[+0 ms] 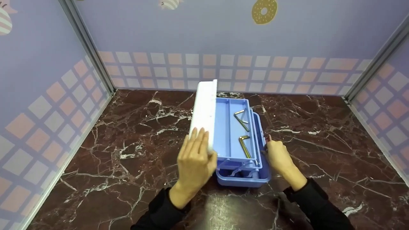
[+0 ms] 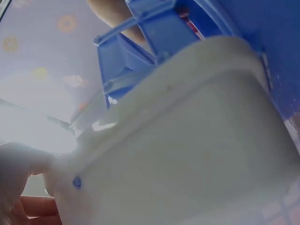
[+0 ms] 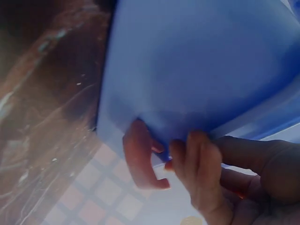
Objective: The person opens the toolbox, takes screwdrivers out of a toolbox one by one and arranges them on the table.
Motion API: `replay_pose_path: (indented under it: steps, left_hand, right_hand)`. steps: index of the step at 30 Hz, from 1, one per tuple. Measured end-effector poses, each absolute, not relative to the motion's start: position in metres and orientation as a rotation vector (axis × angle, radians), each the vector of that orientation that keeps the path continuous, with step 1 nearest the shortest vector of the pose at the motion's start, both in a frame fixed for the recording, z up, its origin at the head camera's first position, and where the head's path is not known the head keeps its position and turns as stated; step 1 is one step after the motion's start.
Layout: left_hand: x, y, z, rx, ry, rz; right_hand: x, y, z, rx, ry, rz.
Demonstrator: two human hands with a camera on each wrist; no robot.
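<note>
Well, from the head view I see a blue plastic toolbox [image 1: 241, 182] sitting on the dark red, white-veined marble surface [image 1: 137, 172], its white plastic lid [image 1: 204, 108] tilted up on the left. Brassy L-shaped metal rods [image 1: 244, 147] lie in its raised blue tray [image 1: 222, 127]. The left hand [image 1: 193, 159] rests on the lid, its grip spread, fingers straight; the right hand [image 1: 280, 156] is at the box's right side, fingers bent. From the left wrist, the lid's rounded end looms large, a small blue peg [image 2: 77, 182] near its corner and the left thumb and fingers just beside it. From the right wrist, fingertips meet the blue wall next to a reddish curved plastic latch [image 3: 132, 154]; whether that grip pinches anything, I can't tell.
</note>
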State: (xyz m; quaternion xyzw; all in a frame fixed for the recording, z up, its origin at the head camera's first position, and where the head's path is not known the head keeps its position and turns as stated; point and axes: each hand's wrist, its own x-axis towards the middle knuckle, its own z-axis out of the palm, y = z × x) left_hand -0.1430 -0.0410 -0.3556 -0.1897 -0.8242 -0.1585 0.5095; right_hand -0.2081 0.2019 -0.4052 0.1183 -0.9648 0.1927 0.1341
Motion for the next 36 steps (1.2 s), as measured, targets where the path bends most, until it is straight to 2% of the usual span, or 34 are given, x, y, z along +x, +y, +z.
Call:
replay_pose_path:
  steps: [16,26,36]
  left_hand:
    - [-0.128,-0.112,-0.361,-0.002,-2.434,-0.523]
    - [-0.132,-0.140,-0.383,0.092,-2.669,-0.554]
    - [-0.139,-0.149,-0.399,0.120,-2.832,-0.544]
  right_hand:
    - [-0.208,0.205,-0.406,0.339,-2.820,0.613]
    - [-0.208,0.204,-0.409,0.337,-2.800,0.624]
    - [-0.209,0.202,-0.409,0.336,-2.819,0.608]
